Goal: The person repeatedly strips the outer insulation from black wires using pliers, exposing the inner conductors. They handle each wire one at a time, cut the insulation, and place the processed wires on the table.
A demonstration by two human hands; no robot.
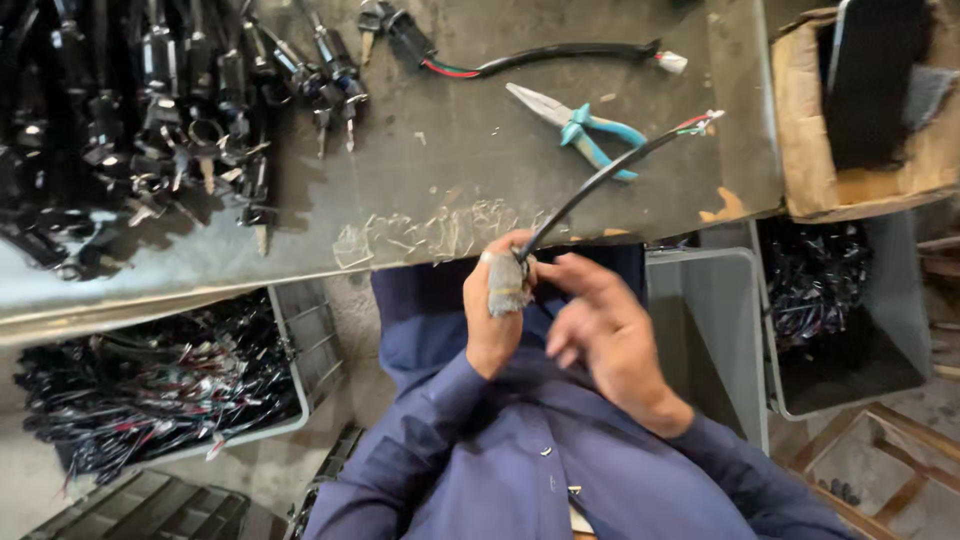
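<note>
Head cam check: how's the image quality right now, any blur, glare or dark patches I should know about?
Head view: the right hand is smeared by motion blur, while the left hand and its black cable read sharper; the pile of black parts at upper left sinks into shadow; the bench top is evenly lit, without strong glare; edges bow from wide-angle distortion.

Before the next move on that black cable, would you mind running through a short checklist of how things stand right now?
1. Left hand grips the cable end: ok, closed around the black cable, thumb wrapped in grey tape.
2. Right hand on the work: cannot tell, it is beside the left hand, blurred.
3. Cable's free end clear: ok, its coloured wires hang above the workbench.
4. Pliers within reach: ok, the blue-handled pliers lie on the bench, untouched.
5. Second cable apart: ok, the cable with a white plug lies further back.
</note>
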